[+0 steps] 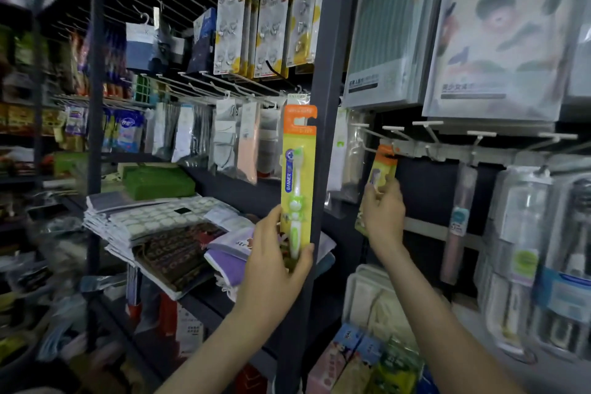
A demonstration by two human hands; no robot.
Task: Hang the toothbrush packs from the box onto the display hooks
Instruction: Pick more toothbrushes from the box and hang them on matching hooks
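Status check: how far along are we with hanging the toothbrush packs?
Done: no orange-topped pack hangs on its own in view. In hand: the right hand holds a second pack with its orange top at a hook; whether it has caught, I cannot tell. The left hand grips the green toothbrush pack upright, not yet hung. Left: that pack, with empty hooks to the right; the box is out of view.

The right hand (383, 217) covers the lower half of a blurred toothbrush pack (384, 160); its print is unreadable.
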